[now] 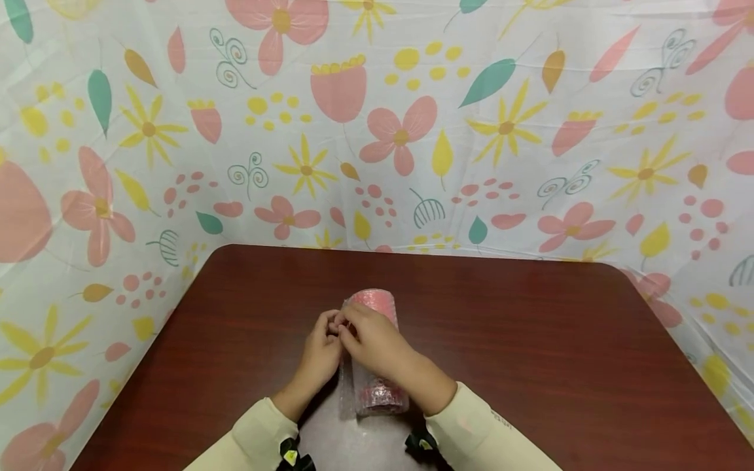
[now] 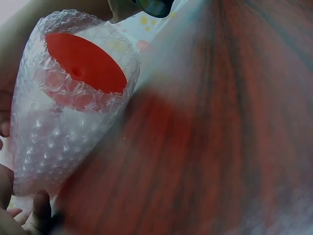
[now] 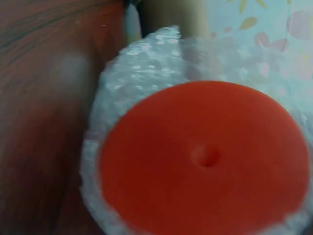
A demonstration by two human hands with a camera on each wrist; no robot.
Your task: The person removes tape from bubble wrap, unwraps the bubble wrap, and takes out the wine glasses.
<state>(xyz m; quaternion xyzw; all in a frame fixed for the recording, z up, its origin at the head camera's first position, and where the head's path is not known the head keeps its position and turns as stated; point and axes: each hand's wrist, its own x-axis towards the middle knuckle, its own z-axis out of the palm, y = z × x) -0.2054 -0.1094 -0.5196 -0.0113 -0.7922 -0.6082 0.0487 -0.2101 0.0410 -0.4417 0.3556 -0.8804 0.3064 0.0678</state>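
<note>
A cylinder-shaped roll in clear bubble wrap (image 1: 383,399) lies lengthwise on the table, a pinkish-red surface showing through the wrap. Its round red end (image 2: 83,58) shows at the wrap's open mouth in the left wrist view; a red disc (image 3: 195,147) with a small central dimple fills much of the right wrist view. Along the roll's left side hangs a loose flap of wrap (image 1: 347,392). My left hand (image 1: 321,353) pinches the flap's edge near the far end. Reaching across the roll, my right hand (image 1: 377,340) pinches the wrap there too, fingertips close together. The fingertips partly hide each other.
The dark reddish-brown table (image 1: 518,340) has rounded far corners. A floral cloth (image 1: 400,196) hangs behind it and along the sides. Black bows with yellow centres (image 1: 291,454) show by the cream sleeves (image 1: 259,432). A pale patch lies at the near edge.
</note>
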